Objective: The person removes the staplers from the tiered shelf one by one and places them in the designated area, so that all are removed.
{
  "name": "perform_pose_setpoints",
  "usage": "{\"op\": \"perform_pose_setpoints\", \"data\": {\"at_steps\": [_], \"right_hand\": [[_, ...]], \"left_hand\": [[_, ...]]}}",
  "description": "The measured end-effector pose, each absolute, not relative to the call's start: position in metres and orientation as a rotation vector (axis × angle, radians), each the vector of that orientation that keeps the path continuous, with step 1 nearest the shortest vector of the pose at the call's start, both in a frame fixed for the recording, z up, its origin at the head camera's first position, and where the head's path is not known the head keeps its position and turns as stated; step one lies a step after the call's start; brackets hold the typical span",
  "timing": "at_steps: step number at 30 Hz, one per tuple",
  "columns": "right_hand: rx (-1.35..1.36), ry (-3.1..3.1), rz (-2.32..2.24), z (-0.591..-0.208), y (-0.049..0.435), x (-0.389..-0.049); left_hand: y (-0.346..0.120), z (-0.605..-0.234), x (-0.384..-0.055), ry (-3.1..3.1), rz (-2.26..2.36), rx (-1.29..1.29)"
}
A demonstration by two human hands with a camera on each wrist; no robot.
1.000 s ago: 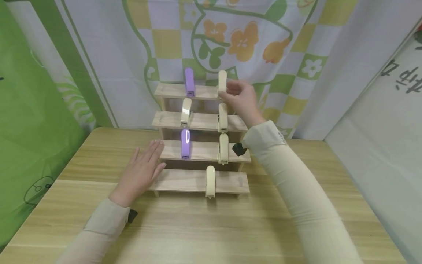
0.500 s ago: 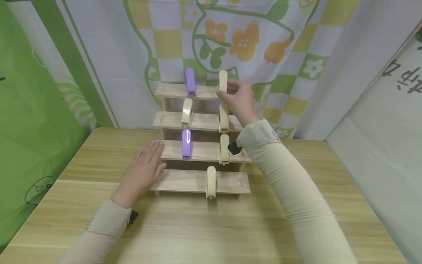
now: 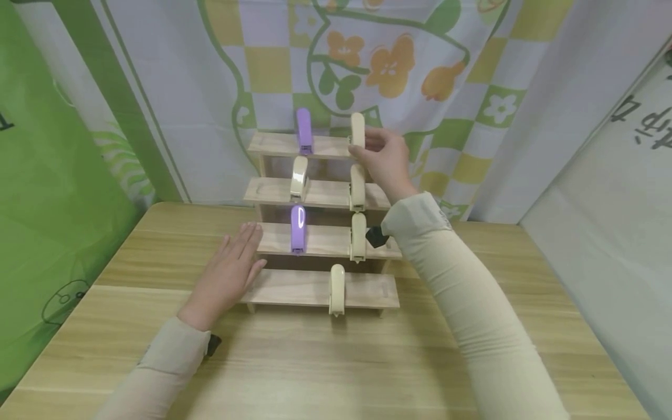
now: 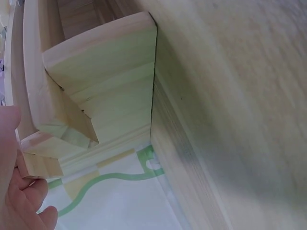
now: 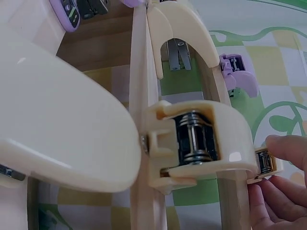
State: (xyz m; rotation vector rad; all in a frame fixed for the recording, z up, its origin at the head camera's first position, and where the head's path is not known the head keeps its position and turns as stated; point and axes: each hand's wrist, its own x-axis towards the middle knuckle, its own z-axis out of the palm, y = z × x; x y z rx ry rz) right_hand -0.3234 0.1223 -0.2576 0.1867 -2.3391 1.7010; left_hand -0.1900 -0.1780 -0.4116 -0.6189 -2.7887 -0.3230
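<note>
My right hand (image 3: 385,160) pinches a cream stapler (image 3: 357,129) standing on the top tier of a wooden stepped rack (image 3: 294,289). In the right wrist view, thumb and fingers close around the end of that stapler (image 5: 266,160). My left hand (image 3: 226,271) lies with its fingers extended against the rack's left side, its fingertips beside the third tier. A purple stapler (image 3: 304,131) shares the top tier. Below it come a cream stapler (image 3: 298,178) and another purple stapler (image 3: 298,228). Under my right hand stand two cream staplers, one per tier.
On the bottom tier, a cream stapler (image 3: 337,290) overhangs the front edge. The rack stands on a wooden table (image 3: 294,367), close to a patterned curtain (image 3: 273,64). A green cloth (image 3: 47,192) hangs on the left, a white panel (image 3: 604,192) on the right.
My right hand shifts slightly left, then back right, staying at the upper cream stapler. My left hand keeps its place at the rack's side.
</note>
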Motion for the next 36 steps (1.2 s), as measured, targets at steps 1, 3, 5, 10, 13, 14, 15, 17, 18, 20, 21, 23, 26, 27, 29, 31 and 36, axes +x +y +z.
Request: {"op": "perform_pose_setpoints", "data": {"at_steps": [1, 3, 5, 10, 13, 14, 15, 17, 18, 20, 21, 23, 26, 27, 29, 31, 36], "right_hand": [[0.185, -2.331, 1.719, -0.258, 0.123, -0.323], [0.192, -2.314, 1.744, -0.258, 0.124, -0.321], [0.192, -2.302, 1.772, -0.259, 0.126, -0.32], [0.192, -2.275, 1.808, -0.261, 0.132, -0.316], [0.208, -2.256, 1.804, -0.262, 0.137, -0.313], [0.211, -2.251, 1.804, -0.263, 0.138, -0.312], [0.217, -2.25, 1.797, -0.263, 0.14, -0.311], [0.227, -2.248, 1.788, -0.264, 0.143, -0.309], [0.232, -2.243, 1.788, -0.265, 0.145, -0.307], [0.244, -2.244, 1.767, -0.266, 0.147, -0.304], [0.252, -2.244, 1.755, -0.266, 0.149, -0.302], [0.265, -2.24, 1.738, -0.267, 0.151, -0.298], [0.276, -2.232, 1.72, -0.268, 0.155, -0.291], [0.275, -2.226, 1.719, -0.269, 0.157, -0.289], [0.268, -2.208, 1.722, -0.27, 0.161, -0.284], [0.262, -2.182, 1.725, -0.271, 0.165, -0.28], [0.243, -2.12, 1.732, -0.276, 0.181, -0.268]], "left_hand": [[-0.178, -0.412, -0.19, -2.787, -0.323, -0.62], [-0.178, -0.412, -0.19, -2.78, -0.324, -0.622], [-0.178, -0.413, -0.19, -2.773, -0.328, -0.621], [-0.178, -0.413, -0.189, -2.762, -0.334, -0.618], [-0.177, -0.413, -0.189, -2.756, -0.333, -0.617], [-0.177, -0.413, -0.189, -2.754, -0.332, -0.618], [-0.177, -0.413, -0.189, -2.753, -0.333, -0.618], [-0.177, -0.413, -0.188, -2.752, -0.336, -0.619], [-0.177, -0.413, -0.188, -2.752, -0.337, -0.62], [-0.177, -0.412, -0.188, -2.751, -0.337, -0.619], [-0.177, -0.412, -0.188, -2.751, -0.337, -0.617], [-0.177, -0.412, -0.187, -2.749, -0.333, -0.617], [-0.177, -0.413, -0.187, -2.739, -0.325, -0.62], [-0.177, -0.413, -0.187, -2.734, -0.322, -0.622], [-0.177, -0.413, -0.187, -2.723, -0.318, -0.626], [-0.177, -0.413, -0.187, -2.716, -0.312, -0.628], [-0.177, -0.413, -0.189, -2.719, -0.298, -0.625]]}}
